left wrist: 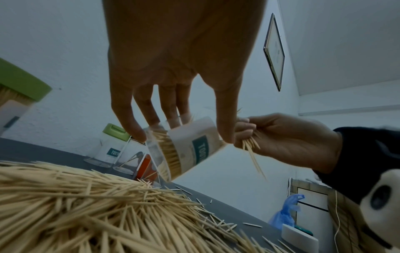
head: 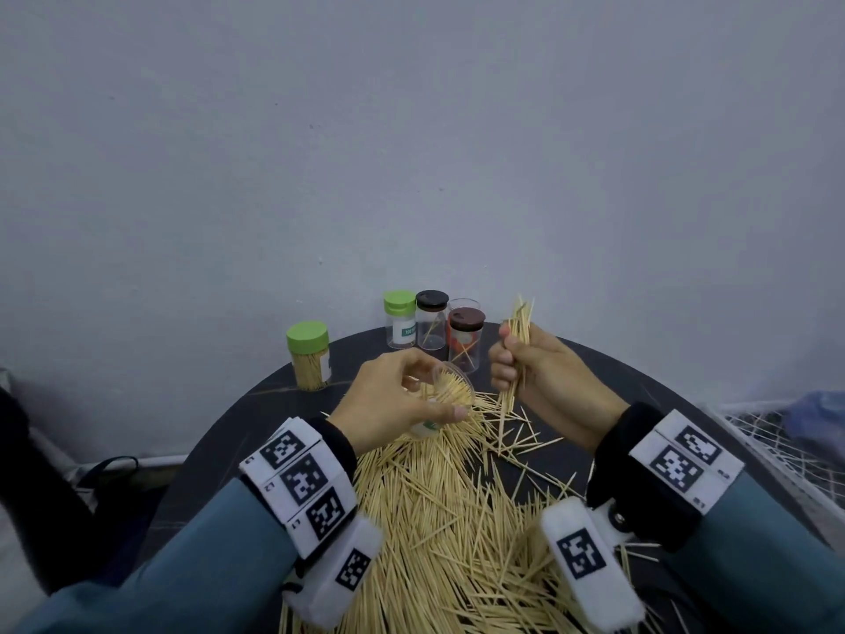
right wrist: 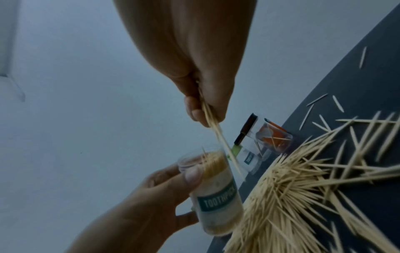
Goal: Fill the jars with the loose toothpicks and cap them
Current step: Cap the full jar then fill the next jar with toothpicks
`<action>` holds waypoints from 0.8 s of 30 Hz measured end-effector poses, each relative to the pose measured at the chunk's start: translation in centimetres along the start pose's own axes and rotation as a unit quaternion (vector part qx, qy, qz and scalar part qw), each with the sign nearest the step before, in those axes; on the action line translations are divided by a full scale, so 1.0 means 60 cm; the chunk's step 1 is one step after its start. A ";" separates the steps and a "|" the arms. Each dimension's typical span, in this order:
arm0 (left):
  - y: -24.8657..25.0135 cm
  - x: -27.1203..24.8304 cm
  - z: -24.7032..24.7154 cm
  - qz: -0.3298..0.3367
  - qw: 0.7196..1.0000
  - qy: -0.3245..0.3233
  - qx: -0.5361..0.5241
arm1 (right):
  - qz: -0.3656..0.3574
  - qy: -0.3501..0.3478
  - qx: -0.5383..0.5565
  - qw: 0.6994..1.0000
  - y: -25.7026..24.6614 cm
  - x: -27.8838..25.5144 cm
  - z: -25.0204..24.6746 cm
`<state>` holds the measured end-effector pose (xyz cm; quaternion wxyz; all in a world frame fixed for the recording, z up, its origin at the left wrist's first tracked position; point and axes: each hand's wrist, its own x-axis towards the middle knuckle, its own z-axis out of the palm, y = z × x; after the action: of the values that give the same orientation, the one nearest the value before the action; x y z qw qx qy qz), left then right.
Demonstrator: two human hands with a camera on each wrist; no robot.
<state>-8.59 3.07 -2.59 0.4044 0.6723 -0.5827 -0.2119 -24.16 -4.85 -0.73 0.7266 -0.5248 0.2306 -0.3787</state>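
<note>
My left hand (head: 402, 400) grips an uncapped clear jar (head: 450, 388), tilted and nearly full of toothpicks, over the pile; the jar (left wrist: 188, 147) carries a white label with a teal band, as the jar (right wrist: 214, 193) shows in the right wrist view. My right hand (head: 526, 359) holds a bundle of toothpicks (head: 516, 350) upright, just right of the jar mouth. The bundle (right wrist: 218, 135) slants down beside the jar rim. A big heap of loose toothpicks (head: 448, 505) covers the dark round table (head: 663, 404).
A full jar with a green cap (head: 309, 354) stands at the back left. Three capped, nearly empty jars stand behind my hands: green cap (head: 399, 320), black cap (head: 431, 318), brown cap (head: 465, 338). A wall rises behind the table. A blue bag (left wrist: 285, 210) hangs off to the right.
</note>
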 end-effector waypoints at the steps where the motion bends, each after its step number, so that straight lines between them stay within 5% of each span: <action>1: 0.001 -0.001 0.001 -0.002 1.000 -0.005 -0.001 | -0.013 -0.001 0.008 1.000 -0.005 -0.002 0.002; 12: 0.017 -0.012 0.016 0.023 0.995 -0.093 0.002 | -0.134 0.008 0.028 0.991 -0.014 -0.004 0.024; 24: 0.015 -0.006 0.013 0.003 0.988 -0.065 -0.141 | -0.100 -0.058 -0.106 0.988 0.030 -0.027 0.030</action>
<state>-9.83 3.20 -2.39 0.4569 0.5915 -0.5743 -0.3341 -23.26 -2.21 -1.86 0.6377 -0.6399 0.1736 -0.3919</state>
